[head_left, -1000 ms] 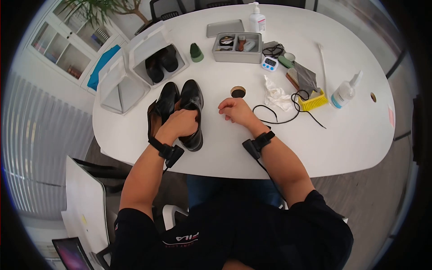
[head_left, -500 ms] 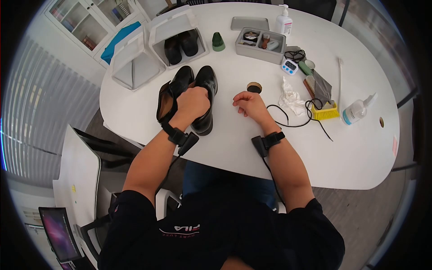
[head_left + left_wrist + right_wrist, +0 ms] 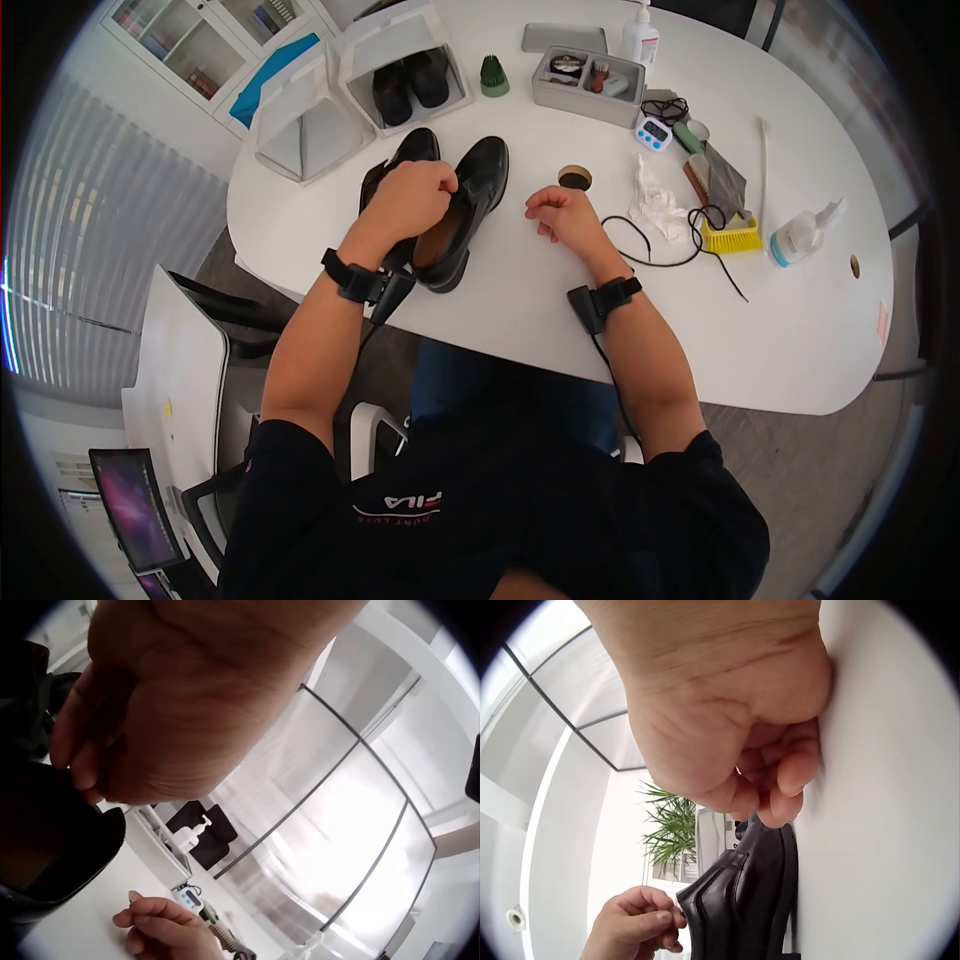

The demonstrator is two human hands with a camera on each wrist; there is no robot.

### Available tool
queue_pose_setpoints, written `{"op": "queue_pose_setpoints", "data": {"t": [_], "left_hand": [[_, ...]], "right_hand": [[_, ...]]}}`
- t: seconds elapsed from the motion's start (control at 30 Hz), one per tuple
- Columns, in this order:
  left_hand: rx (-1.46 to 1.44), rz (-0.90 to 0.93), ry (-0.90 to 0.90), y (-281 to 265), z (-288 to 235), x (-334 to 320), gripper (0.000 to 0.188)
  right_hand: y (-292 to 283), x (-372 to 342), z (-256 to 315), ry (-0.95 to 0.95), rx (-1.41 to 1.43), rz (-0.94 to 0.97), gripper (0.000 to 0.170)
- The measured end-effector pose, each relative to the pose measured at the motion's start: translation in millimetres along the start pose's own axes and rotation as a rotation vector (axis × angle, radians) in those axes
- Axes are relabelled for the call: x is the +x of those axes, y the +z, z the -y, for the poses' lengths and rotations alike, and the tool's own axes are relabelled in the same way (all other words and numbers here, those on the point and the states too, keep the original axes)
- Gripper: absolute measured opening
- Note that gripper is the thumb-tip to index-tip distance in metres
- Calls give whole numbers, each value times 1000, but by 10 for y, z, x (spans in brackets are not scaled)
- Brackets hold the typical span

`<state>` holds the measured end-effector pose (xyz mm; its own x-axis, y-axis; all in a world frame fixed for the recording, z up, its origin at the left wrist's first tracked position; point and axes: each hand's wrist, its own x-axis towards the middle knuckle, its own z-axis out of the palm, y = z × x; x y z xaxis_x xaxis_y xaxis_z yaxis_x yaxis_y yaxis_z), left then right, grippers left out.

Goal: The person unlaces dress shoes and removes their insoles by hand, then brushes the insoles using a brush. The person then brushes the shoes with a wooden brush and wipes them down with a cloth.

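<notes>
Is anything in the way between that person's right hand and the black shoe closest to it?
Nothing visible is. Only bare white tabletop lies between the right hand and the nearer black shoe. A small round object sits just beyond the hand, off that path.

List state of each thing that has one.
Right shoe: upright
Left shoe: partly hidden
Left hand: curled, grip unclear
Right hand: loosely curled, empty
Gray box: open
Box lid: off, flat
Shoe container: open, shoes inside
Tissue: crumpled
Long cord: uncoiled
Timer: reading illegible
Pump bottle: upright
Spray bottle: upright
</notes>
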<state>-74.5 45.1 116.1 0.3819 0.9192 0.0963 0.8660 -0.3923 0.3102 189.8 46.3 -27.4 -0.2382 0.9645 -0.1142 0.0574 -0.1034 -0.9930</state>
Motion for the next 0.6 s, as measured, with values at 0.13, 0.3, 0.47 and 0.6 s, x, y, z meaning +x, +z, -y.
{"op": "queue_pose_setpoints", "data": {"t": [0.13,0.3,0.47,0.6], "left_hand": [[92,115,-196,-98,-140,-333,27],[-171,-26,-348,224,105,-769,48],[-640,-110,-485,469,156,-1059,53],[-761,-115,-364,601,233,-1142,51]], "right_hand": [[33,-33,48,-18,-37,6,15],[246,-249,353,-223,37,30,13],[892,-388,910,-961,-594,81,8],[1060,-145,1057,-977,-1099,159,7]]}}
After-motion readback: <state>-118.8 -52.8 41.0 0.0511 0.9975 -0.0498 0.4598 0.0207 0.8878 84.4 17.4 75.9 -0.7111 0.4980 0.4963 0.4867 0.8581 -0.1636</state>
